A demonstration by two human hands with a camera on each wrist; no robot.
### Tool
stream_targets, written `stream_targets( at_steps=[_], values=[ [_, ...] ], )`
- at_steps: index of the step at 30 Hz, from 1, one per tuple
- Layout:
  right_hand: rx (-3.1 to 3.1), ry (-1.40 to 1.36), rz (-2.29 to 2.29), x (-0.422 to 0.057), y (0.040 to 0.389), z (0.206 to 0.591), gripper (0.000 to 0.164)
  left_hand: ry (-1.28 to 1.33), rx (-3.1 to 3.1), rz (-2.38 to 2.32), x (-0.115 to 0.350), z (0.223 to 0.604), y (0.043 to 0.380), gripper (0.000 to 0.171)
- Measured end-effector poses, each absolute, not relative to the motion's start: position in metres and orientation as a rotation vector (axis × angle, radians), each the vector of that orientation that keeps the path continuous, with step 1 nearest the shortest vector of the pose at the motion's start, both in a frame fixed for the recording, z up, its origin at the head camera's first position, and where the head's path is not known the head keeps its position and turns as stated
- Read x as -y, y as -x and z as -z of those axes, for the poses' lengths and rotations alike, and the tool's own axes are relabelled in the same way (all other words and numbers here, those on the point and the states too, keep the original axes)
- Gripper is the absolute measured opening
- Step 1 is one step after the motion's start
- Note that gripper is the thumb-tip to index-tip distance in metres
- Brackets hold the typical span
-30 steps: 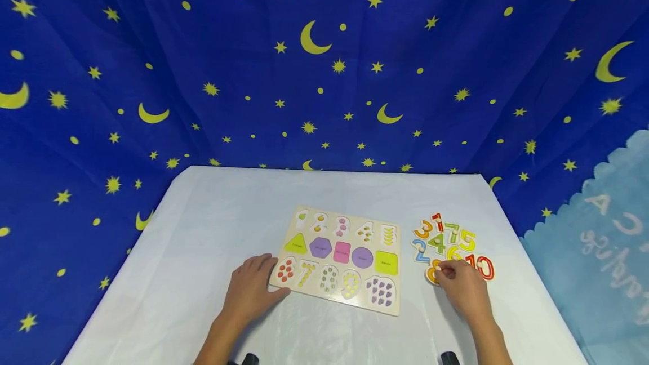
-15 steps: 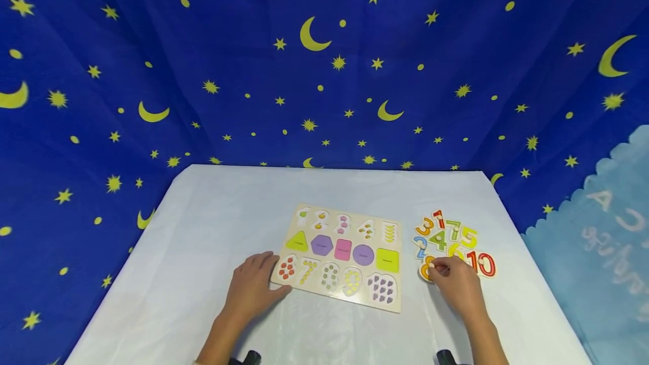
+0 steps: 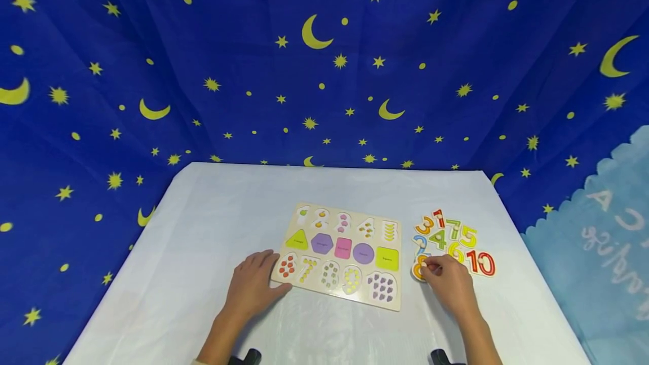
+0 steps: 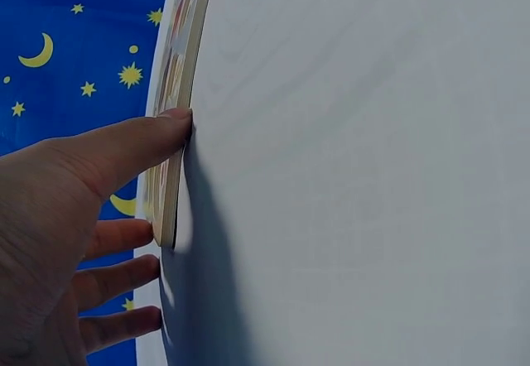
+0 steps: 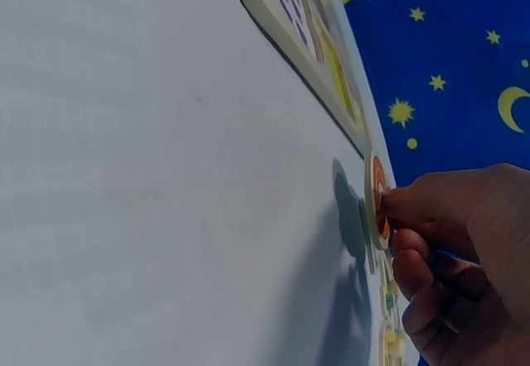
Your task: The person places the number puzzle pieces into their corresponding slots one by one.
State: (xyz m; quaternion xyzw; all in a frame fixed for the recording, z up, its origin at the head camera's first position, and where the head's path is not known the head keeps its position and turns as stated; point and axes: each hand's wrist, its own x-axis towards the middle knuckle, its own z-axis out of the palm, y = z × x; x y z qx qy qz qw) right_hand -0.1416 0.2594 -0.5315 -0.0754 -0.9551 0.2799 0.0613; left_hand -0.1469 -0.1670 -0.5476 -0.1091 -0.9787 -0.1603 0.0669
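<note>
My right hand [image 3: 451, 286] pinches an orange number 8 puzzle piece [image 3: 418, 269] between thumb and fingertips. In the right wrist view the 8 [image 5: 374, 196] stands a little off the table, its shadow apart from it. It overlaps the lower part of the blue number 2 piece [image 3: 420, 243] in the head view. My left hand [image 3: 252, 283] rests at the near left corner of the wooden puzzle board [image 3: 324, 290]. The left wrist view has that thumb on the board's near edge [image 4: 184, 167] and the other fingers extended, touching the corner and table.
Loose number pieces lie in a cluster right of the board, among them a green 4 [image 3: 438, 239], a yellow 6 [image 3: 455, 252] and a red 10 [image 3: 480, 263]. White cloth covers the table [image 3: 228, 201]. A blue starry curtain [image 3: 253, 72] hangs behind.
My right hand has moved left with the number 8 piece, away from the red 10 and toward the board. The left hand and the board stay in place.
</note>
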Motion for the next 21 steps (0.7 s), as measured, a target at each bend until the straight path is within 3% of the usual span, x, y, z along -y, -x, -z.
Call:
stream_targets(
  at_steps=[21],
  values=[
    [2.818, 0.002, -1.041, -0.236, 0.146, 0.542, 0.019, 0.317, 2.95, 0.49, 0.167, 0.548, 0.145, 0.074]
  ],
)
